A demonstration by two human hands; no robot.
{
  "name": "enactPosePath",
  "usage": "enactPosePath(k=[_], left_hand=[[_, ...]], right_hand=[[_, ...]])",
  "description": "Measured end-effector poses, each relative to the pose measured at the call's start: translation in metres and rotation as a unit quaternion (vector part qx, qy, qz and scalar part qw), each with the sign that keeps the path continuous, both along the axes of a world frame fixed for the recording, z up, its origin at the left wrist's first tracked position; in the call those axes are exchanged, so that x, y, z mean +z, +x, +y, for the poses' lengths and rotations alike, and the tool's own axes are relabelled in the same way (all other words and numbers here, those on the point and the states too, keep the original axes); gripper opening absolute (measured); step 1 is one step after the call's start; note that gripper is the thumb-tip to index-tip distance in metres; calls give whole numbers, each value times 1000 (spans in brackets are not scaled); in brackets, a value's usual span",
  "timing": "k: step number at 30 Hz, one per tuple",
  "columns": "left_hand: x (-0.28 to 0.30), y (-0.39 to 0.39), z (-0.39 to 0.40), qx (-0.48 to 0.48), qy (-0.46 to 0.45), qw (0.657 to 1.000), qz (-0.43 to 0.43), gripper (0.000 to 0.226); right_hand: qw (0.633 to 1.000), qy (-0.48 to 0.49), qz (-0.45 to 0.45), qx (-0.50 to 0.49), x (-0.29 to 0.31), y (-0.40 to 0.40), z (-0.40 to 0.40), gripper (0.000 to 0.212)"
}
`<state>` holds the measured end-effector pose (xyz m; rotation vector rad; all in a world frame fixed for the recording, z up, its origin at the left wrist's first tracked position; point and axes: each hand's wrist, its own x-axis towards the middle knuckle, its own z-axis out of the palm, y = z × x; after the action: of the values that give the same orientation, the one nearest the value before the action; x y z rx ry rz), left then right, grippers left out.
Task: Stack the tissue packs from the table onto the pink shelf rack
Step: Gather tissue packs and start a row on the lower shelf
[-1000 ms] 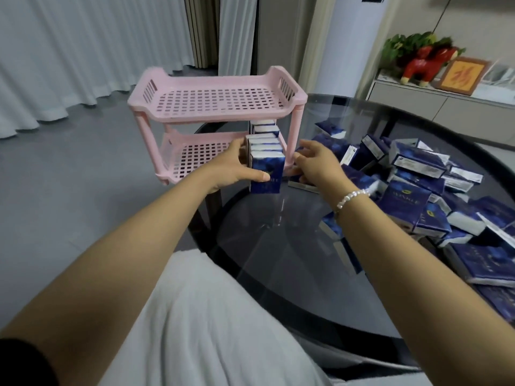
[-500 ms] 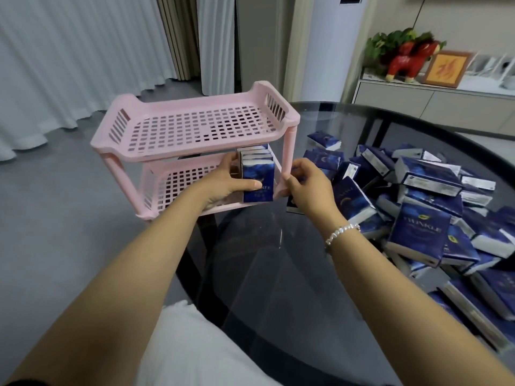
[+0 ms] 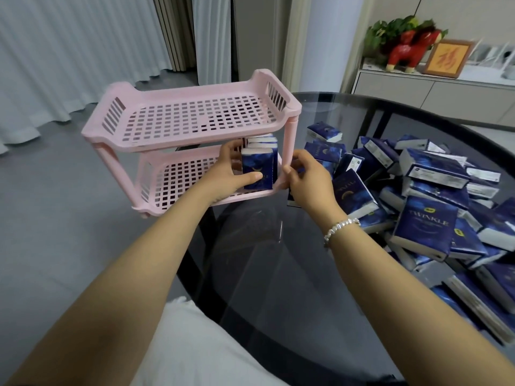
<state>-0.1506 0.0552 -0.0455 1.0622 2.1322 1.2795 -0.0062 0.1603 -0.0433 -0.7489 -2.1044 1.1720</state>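
The pink shelf rack point(image 3: 189, 121) has two slotted tiers and stands at the left edge of the glass table point(image 3: 278, 274). Its top tier holds nothing. A short row of dark blue tissue packs point(image 3: 259, 168) stands upright at the right end of the lower tier. My left hand point(image 3: 225, 174) grips this row, thumb across the front pack and fingers along its left side. My right hand point(image 3: 309, 182) is just right of the rack, its thumb and curled fingers pinching the right front post. A big loose pile of blue tissue packs point(image 3: 426, 218) lies on the table to the right.
The rack's left half overhangs the table edge above the grey floor. White curtains hang at the back left. A sideboard point(image 3: 434, 90) with a red horse figure point(image 3: 404, 51) and a framed picture stands at the back right. White cloth on my lap fills the bottom.
The row of packs has gone from the rack's front rim further in onto the lower tier, with my left hand still on it. My right hand stays by the right post.
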Motion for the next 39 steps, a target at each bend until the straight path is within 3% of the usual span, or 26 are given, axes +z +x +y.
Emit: enactPosePath(k=[6,15,20,26,29,34,36,39], left_hand=[[3,10,0,3,-3,988,156,69],[-9,26,8,75,48,977,196,55],[-14,30,7,49,8,972,231,58],[-15,40,9,86,-66,948,301,70],[-13,43,8,78,-65,965,241,64],[-7,42,4,56,22,994,92,50],[-6,41,4,55,42,996,60,49],[-5,38,6,37,30,998,46,52]], right_hand=[[1000,3,-15,1,2,-2,0,21],[1000,-4,-21,6,3,-3,1,23],[1000,-6,-14,7,3,-3,0,22],[1000,18,-23,5,5,-1,0,22],[999,34,-26,3,3,-2,-1,19],[1000,6,-12,-2,1,-5,-4,19],[1000,27,-7,5,2,-9,-3,28],[999,44,-30,-8,1,-15,0,23]])
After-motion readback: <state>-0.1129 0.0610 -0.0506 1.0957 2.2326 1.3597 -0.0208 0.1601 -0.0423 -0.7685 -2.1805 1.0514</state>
